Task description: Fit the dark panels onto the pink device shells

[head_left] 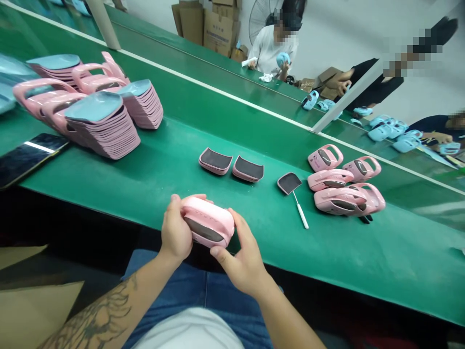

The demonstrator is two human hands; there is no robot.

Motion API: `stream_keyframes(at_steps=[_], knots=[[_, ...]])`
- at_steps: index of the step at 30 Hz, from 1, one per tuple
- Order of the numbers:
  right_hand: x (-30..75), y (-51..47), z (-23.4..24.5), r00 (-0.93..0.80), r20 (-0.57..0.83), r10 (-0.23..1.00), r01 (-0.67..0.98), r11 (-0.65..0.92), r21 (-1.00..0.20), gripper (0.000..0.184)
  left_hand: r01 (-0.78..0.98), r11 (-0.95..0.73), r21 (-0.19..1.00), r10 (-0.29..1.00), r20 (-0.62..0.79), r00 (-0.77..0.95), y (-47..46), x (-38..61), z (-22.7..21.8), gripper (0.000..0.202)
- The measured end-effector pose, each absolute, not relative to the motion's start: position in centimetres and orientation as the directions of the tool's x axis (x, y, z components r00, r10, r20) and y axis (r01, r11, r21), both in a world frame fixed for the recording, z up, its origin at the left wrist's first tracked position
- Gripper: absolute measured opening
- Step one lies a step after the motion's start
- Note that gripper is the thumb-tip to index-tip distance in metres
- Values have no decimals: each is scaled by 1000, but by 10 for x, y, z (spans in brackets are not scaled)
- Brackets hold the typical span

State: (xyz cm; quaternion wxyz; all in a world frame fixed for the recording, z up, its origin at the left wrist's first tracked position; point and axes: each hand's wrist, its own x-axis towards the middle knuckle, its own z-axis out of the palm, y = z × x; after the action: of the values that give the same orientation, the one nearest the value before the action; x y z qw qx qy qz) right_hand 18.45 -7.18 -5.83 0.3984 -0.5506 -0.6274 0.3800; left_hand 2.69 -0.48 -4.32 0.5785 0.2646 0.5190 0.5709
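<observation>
Both my hands hold one pink plastic housing [209,220] with a dark oval panel, at the near edge of the green belt [174,160]. My left hand [175,232] wraps its left end, fingers closed over the top. My right hand [242,257] grips its right end, thumb pressed under the front. Beyond it two pink trays with dark pads [231,165] lie side by side on the belt. A small dark pad on a white stick [292,191] lies to their right. Several finished pink housings [343,184] are grouped further right.
Stacks of pink lids with blue tops [101,123] and pink handled shells [43,97] stand at the left. A dark phone [27,157] lies at the belt's near left edge. Other people sit across the line with blue housings [388,128]; cardboard boxes [214,26] stand behind.
</observation>
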Motion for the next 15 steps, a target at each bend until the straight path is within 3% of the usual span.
stream_keyframes(at_steps=[4, 7, 10, 15], knots=[[185, -73, -66, -68, 103, 992, 382, 121, -916, 91, -72, -4, 997, 992, -5, -129, -7, 14, -56, 68], [183, -74, -70, -81, 125, 989, 409, 148, -901, 90, -48, -242, 969, 970, 242, -4, -3, 3, -64, 61], [182, -75, -73, -83, 159, 984, 441, 179, -880, 89, -141, -209, 968, 970, 224, 99, 1, -1, -71, 75], [180, -76, -74, -107, 216, 970, 455, 241, -857, 98, -101, -182, 978, 983, 179, -40, -5, 8, -77, 84]])
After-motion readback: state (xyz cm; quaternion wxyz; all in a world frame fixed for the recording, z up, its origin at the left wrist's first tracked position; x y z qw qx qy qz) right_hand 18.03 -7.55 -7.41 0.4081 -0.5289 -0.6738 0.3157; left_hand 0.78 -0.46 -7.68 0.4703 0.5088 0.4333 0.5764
